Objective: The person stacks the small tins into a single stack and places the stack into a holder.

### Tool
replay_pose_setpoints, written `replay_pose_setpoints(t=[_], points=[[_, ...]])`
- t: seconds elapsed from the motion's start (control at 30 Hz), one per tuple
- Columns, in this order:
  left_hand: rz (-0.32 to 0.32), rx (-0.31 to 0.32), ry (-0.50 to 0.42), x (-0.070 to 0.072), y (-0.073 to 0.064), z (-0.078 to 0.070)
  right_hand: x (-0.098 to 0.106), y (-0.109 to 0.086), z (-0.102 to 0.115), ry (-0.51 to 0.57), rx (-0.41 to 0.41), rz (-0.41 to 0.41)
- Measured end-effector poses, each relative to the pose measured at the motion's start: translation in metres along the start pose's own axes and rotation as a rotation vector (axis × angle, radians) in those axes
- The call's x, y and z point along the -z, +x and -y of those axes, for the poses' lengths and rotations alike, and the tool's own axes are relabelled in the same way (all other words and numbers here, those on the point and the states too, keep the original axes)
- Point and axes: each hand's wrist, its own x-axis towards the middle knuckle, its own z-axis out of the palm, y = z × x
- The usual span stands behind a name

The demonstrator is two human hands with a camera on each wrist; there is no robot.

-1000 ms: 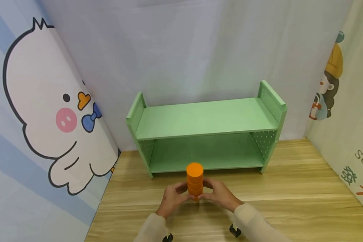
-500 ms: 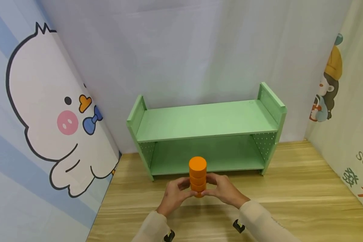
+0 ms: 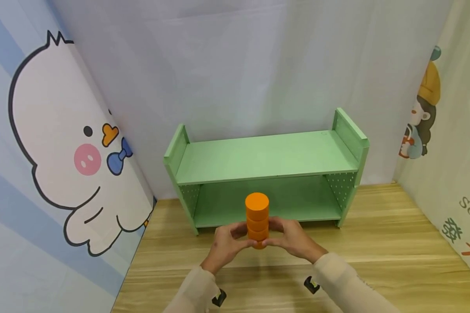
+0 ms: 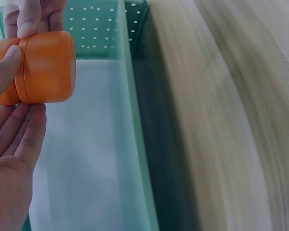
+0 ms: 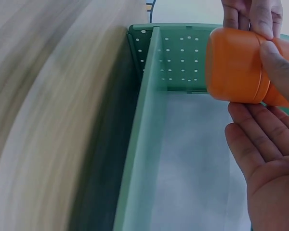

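Observation:
An upright stack of orange round pieces [image 3: 257, 213], with smooth sides and a flat top, is held up between both hands in front of the green shelf. Whether the pieces are jars or blocks I cannot tell; a seam circles the lower part [image 4: 48, 67] in the left wrist view. My left hand [image 3: 225, 245] grips it from the left, thumb on the near side and fingers behind. From the right, my right hand [image 3: 295, 241] grips it the same way. The two thumbs nearly meet low on the stack. Its far side is hidden.
A light green two-tier shelf [image 3: 266, 157] with perforated side panels stands at the back of the wood-grain table [image 3: 376, 248]. Behind it hangs a pale curtain [image 3: 235, 74], with printed cartoon drapes at the left and right.
Both hands have raised the orange stack off the table toward the head camera and slightly right. Their grip looks the same, and the shelf has not moved.

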Motion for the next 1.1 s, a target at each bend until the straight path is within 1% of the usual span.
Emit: replay_pose_setpoints(t=[0.13,0.27,0.37,0.47,0.63,0.87,1.1], points=[[-0.004,-0.002,-0.009,0.002,0.002,-0.005,0.004,0.003,0.004,-0.027,0.001,-0.007],[0.002,-0.007,0.044,0.006,0.006,-0.01,0.009,0.007,0.008,-0.043,0.001,-0.007],[0.014,-0.018,0.08,0.008,0.01,-0.013,0.013,0.008,0.011,-0.036,-0.003,0.001],[0.032,-0.037,0.095,0.01,0.013,-0.017,0.018,0.009,0.015,-0.032,-0.001,0.007],[0.045,-0.048,0.114,0.014,0.02,-0.025,0.026,0.013,0.023,-0.006,0.001,0.014],[0.056,-0.052,0.099,0.022,0.03,-0.035,0.034,0.022,0.032,-0.011,0.007,0.01],[0.055,-0.072,0.1,0.03,0.037,-0.044,0.04,0.031,0.038,-0.027,0.046,-0.005]])
